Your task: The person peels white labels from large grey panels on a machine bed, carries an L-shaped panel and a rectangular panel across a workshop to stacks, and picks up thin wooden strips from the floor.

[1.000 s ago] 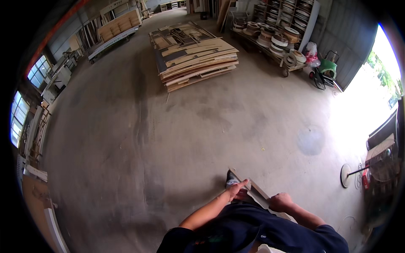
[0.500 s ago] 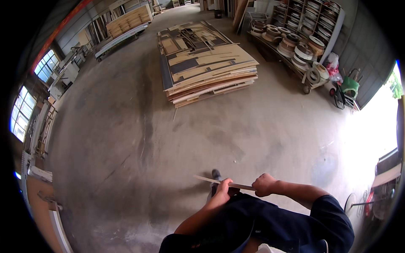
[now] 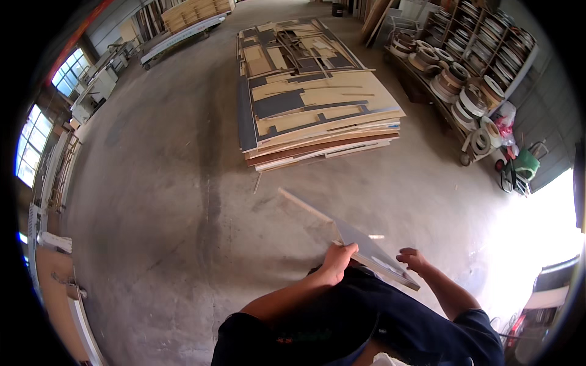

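My left hand (image 3: 337, 263) is closed on the near edge of a flat grey board (image 3: 366, 244) with pale edges, held tilted in front of my body. A narrow pale edge of it runs out to the far left and is smeared by motion. My right hand (image 3: 414, 259) is just off the board's right side, its fingers loosely bent and apart, with nothing seen in them. Part of the board's lower edge is hidden behind my left hand and dark shirt.
Ahead lies a low stack of sheet panels (image 3: 317, 104) topped with offcuts. At right stand a cart of edge-band rolls (image 3: 448, 79) and a green wheelbarrow (image 3: 526, 163). A loaded trolley (image 3: 183, 33) stands far left. A brown panel (image 3: 58, 287) is at near left.
The board, held by both hands and seen nearly edge-on before, has tilted to show its grey face. My right hand has let go and moved slightly right. My view has shifted left.
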### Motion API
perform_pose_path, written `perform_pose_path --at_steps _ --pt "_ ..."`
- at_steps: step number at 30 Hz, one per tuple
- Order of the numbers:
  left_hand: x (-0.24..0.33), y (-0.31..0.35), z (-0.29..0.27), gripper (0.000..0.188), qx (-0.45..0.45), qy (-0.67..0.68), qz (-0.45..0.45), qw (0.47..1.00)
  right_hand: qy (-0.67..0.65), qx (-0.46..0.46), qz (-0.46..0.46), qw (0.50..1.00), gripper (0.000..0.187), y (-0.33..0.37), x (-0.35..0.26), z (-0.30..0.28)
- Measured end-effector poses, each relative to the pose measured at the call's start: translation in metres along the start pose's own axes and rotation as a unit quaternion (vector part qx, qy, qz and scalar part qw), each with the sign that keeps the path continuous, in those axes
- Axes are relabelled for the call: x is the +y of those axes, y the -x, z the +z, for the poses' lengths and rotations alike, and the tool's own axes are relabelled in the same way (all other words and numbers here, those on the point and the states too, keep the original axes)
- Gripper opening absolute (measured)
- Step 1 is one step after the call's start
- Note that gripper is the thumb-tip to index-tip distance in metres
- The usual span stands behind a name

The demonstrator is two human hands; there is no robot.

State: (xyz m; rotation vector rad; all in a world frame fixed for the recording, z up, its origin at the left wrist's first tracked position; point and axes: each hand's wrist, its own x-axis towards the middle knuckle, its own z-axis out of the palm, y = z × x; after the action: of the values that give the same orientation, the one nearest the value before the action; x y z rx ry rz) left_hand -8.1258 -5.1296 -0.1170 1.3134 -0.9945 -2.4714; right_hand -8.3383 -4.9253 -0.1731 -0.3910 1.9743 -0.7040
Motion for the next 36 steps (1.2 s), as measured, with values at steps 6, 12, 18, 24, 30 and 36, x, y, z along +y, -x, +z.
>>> perform_pose_path --at_steps 6,12,18,24,30,36 --pt "0.102 -0.072 0.010 0.028 -0.072 -0.007 0.125 0.990 -0.194 -0.063 0.220 0.954 0.029 -0.173 -0.044 -0.024" --pt "0.180 -0.145 0.003 0.037 -0.059 0.013 0.207 0.977 -0.242 0.023 0.198 0.950 0.031 -0.245 -0.211 -0.037" --pt "0.242 -0.209 -0.010 0.044 0.000 0.153 0.182 0.971 -0.241 0.066 0.110 0.962 0.030 -0.377 -0.298 -0.061" --pt "0.261 -0.303 -0.064 0.048 -0.017 0.207 0.143 0.968 -0.142 0.117 -0.012 0.983 0.037 -0.462 -0.389 -0.061" --pt "0.347 -0.329 -0.059 0.047 0.019 0.196 0.183 0.963 -0.149 0.084 -0.016 0.985 0.043 -0.529 -0.439 -0.055" --pt "0.434 -0.329 -0.039 0.047 0.121 -0.042 0.272 0.954 -0.349 -0.124 0.036 0.928 0.056 -0.576 -0.487 0.004"
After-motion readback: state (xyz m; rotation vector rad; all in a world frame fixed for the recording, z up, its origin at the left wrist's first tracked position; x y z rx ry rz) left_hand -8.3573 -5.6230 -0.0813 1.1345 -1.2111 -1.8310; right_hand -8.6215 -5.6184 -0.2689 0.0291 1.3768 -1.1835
